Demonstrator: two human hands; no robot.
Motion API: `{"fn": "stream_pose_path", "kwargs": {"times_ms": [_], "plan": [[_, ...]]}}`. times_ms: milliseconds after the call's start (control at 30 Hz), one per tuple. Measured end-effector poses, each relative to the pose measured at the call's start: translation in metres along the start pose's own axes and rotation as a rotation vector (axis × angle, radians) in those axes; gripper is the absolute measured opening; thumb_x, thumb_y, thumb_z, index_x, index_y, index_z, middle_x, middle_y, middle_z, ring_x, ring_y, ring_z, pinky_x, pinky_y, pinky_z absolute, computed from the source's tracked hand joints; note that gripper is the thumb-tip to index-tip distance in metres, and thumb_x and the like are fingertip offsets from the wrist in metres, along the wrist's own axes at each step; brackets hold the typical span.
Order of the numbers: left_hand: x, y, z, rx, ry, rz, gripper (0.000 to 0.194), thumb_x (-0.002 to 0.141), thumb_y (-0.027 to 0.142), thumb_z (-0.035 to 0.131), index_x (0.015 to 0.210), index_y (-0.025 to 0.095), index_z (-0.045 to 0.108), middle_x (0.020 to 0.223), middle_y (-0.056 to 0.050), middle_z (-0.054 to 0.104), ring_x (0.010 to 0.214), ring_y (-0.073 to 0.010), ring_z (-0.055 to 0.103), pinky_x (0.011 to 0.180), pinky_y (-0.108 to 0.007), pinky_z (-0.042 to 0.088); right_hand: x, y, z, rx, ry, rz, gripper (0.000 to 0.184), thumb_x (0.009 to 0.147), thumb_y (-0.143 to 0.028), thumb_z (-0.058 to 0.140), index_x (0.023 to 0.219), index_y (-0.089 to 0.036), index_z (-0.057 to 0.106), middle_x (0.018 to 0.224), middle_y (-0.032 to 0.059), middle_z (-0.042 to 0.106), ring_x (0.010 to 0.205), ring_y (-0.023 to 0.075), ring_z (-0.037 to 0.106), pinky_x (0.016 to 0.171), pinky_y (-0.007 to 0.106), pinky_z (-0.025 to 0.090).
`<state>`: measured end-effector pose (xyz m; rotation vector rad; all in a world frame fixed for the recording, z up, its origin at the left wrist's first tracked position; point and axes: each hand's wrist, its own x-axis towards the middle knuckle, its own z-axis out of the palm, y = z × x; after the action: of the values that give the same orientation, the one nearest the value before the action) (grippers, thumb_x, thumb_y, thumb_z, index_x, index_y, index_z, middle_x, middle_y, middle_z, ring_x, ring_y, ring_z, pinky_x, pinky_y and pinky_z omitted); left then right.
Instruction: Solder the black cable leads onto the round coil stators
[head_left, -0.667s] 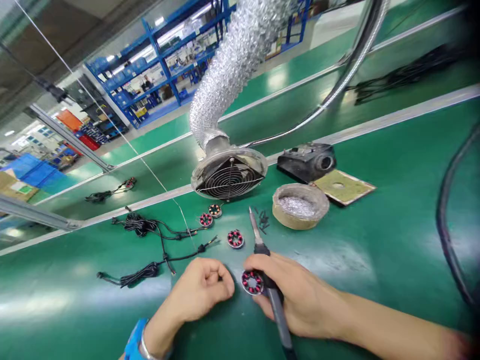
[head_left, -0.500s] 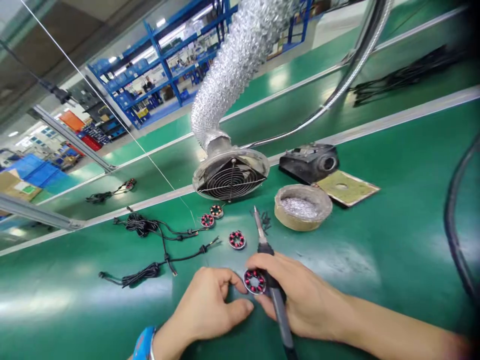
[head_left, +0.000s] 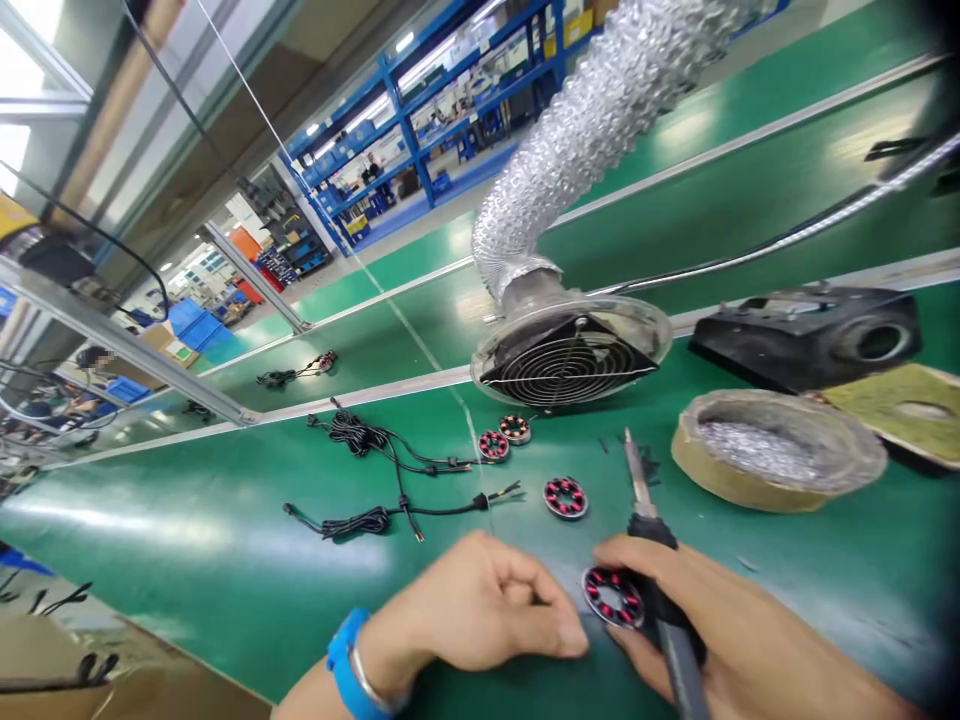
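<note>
My right hand (head_left: pixel 712 620) is wrapped round a soldering iron (head_left: pixel 664 590), its bare metal tip pointing up and away. The same hand also pinches a small motor stator (head_left: pixel 613 597) with red windings on a metal ring. My left hand (head_left: pixel 495 605), with a blue band at the wrist, is just left of that stator. Its thumb and forefinger are brought together; anything between them is too small to make out. A second red-wound stator (head_left: pixel 565 497) lies flat on the bench beyond the hands.
Two more stators, one red (head_left: pixel 493 446) and one orange (head_left: pixel 515 430), lie by bundled black cables (head_left: pixel 360 522) at left. A fume extractor (head_left: pixel 570 360) hangs behind. Right of the iron's tip stand a bowl of silvery bits (head_left: pixel 776 450), a black iron holder (head_left: pixel 810 335) and a yellowish sponge (head_left: pixel 904 405).
The view has swung left, so bench things appear farther right. My left thumb and forefinger have closed together beside the stator. My right hand keeps the iron and stator.
</note>
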<state>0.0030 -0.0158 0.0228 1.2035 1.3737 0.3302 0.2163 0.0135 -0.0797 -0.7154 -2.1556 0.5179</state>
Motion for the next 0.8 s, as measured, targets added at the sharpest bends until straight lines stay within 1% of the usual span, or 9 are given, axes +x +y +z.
{"fn": "stream_pose_path", "kwargs": {"times_ms": [67, 133, 200, 267, 367, 467, 633, 733, 800], "plan": [[-0.013, 0.003, -0.033, 0.394, 0.091, 0.107, 0.025, 0.082, 0.035, 0.061, 0.087, 0.018, 0.079, 0.062, 0.000, 0.064, 0.053, -0.0112, 0.047, 0.055, -0.024, 0.035, -0.002, 0.003, 0.001, -0.013, 0.016, 0.013, 0.033, 0.083, -0.017, 0.052, 0.116, -0.022, 0.048, 0.080, 0.0023, 0.063, 0.061, 0.0184, 0.064, 0.055, 0.028, 0.055], [-0.022, 0.000, -0.072, 0.740, 0.284, 0.187, 0.025, 0.080, 0.017, 0.057, 0.090, 0.023, 0.079, 0.077, -0.002, 0.074, 0.068, -0.0172, 0.061, 0.069, -0.027, 0.041, -0.002, 0.004, 0.001, -0.032, 0.023, 0.020, 0.034, 0.083, -0.018, 0.052, 0.117, -0.023, 0.048, 0.082, 0.0027, 0.064, 0.063, 0.0187, 0.065, 0.056, 0.029, 0.056], [-0.025, -0.010, -0.105, 0.803, 0.432, 0.193, 0.031, 0.075, 0.010, 0.056, 0.088, 0.026, 0.080, 0.077, -0.002, 0.076, 0.070, -0.0204, 0.065, 0.072, -0.029, 0.043, -0.003, 0.005, 0.001, -0.053, 0.012, 0.018, 0.036, 0.083, -0.017, 0.051, 0.118, -0.023, 0.047, 0.082, 0.0025, 0.064, 0.063, 0.0185, 0.065, 0.057, 0.029, 0.057], [-0.021, -0.022, -0.126, 0.772, 0.483, 0.218, 0.028, 0.072, 0.011, 0.062, 0.087, 0.027, 0.080, 0.080, -0.001, 0.077, 0.072, -0.0212, 0.067, 0.072, -0.028, 0.045, -0.002, 0.006, 0.001, -0.070, -0.010, 0.018, 0.038, 0.082, -0.017, 0.050, 0.119, -0.022, 0.046, 0.082, 0.0025, 0.063, 0.063, 0.0182, 0.065, 0.058, 0.029, 0.058], [-0.011, -0.039, -0.136, 0.667, 0.537, 0.313, 0.012, 0.065, 0.018, 0.075, 0.074, 0.026, 0.078, 0.075, 0.000, 0.076, 0.070, -0.0193, 0.067, 0.069, -0.025, 0.048, -0.001, 0.006, 0.001, -0.080, -0.031, 0.028, 0.040, 0.081, -0.017, 0.049, 0.121, -0.023, 0.045, 0.084, 0.0030, 0.063, 0.065, 0.0183, 0.066, 0.060, 0.029, 0.059], [-0.005, -0.043, -0.144, 0.498, 0.761, 0.456, 0.013, 0.072, 0.032, 0.073, 0.070, 0.020, 0.072, 0.062, 0.000, 0.068, 0.054, -0.0138, 0.059, 0.055, -0.022, 0.045, 0.001, 0.003, 0.000, -0.074, -0.024, 0.026, 0.040, 0.082, -0.017, 0.049, 0.121, -0.024, 0.044, 0.084, 0.0030, 0.063, 0.066, 0.0184, 0.066, 0.060, 0.029, 0.059], [-0.016, -0.021, -0.184, 0.158, 1.276, 0.713, 0.042, 0.086, 0.059, 0.049, 0.076, 0.019, 0.056, 0.044, 0.013, 0.023, 0.034, -0.0065, 0.017, 0.035, -0.018, 0.020, 0.005, -0.003, -0.007, -0.043, -0.025, 0.021, 0.042, 0.081, -0.016, 0.049, 0.121, -0.025, 0.042, 0.083, 0.0021, 0.062, 0.066, 0.0174, 0.065, 0.060, 0.028, 0.059], [-0.043, 0.003, -0.192, 0.063, 1.434, 0.842, 0.044, 0.080, 0.064, 0.055, 0.077, 0.021, 0.051, 0.047, 0.014, 0.018, 0.037, -0.0061, 0.014, 0.037, -0.018, 0.019, 0.006, -0.002, -0.010, -0.022, -0.036, 0.034, 0.046, 0.078, -0.013, 0.049, 0.122, -0.025, 0.042, 0.085, 0.0029, 0.061, 0.068, 0.0179, 0.064, 0.063, 0.029, 0.058], [-0.066, 0.016, -0.177, 0.053, 1.480, 0.912, 0.043, 0.077, 0.063, 0.061, 0.077, 0.021, 0.052, 0.047, 0.013, 0.023, 0.039, -0.0064, 0.019, 0.040, -0.018, 0.023, 0.006, -0.001, -0.012, 0.006, -0.042, 0.047, 0.051, 0.074, -0.010, 0.049, 0.123, -0.023, 0.043, 0.089, 0.0045, 0.062, 0.072, 0.0189, 0.064, 0.066, 0.031, 0.057]]}}
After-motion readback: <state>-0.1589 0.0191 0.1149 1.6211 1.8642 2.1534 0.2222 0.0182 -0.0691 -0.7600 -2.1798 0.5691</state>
